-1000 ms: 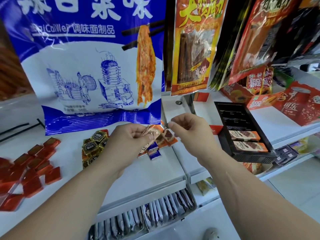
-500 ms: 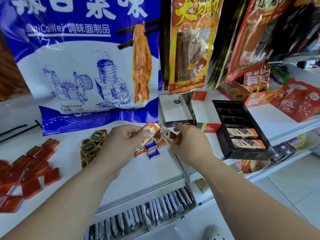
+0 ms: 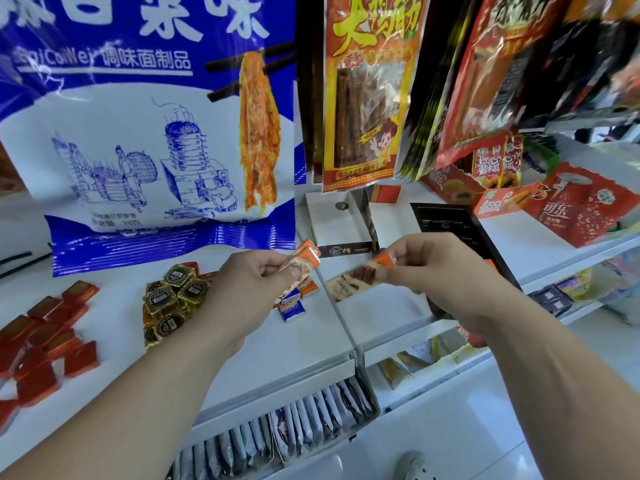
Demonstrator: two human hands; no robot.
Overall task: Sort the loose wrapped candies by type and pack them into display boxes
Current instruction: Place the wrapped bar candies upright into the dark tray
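Note:
My left hand (image 3: 249, 292) grips orange-ended wrapped candy bars (image 3: 303, 263) above the shelf top. My right hand (image 3: 446, 275) pinches another orange-and-brown candy bar (image 3: 356, 278) by its orange end, held level beside the left one. Below the left hand lies a small blue wrapped candy (image 3: 292, 310). A heap of gold-and-black foil candies (image 3: 175, 299) sits left of my left wrist. Red square candies (image 3: 45, 341) are scattered at the far left. An open white display box (image 3: 341, 220) stands behind my hands. A black display box (image 3: 453, 223) lies to the right, partly hidden by my right hand.
A big blue-and-white snack bag (image 3: 145, 133) and hanging orange packs (image 3: 367, 95) stand close behind. Red snack boxes (image 3: 585, 206) fill the right shelf. The white shelf top (image 3: 311, 344) ends near me, with a lower row of sachets (image 3: 284, 431) beneath.
My right hand has lifted a candy bar off the pile and drawn it to the right, away from my left hand. The view has shifted slightly.

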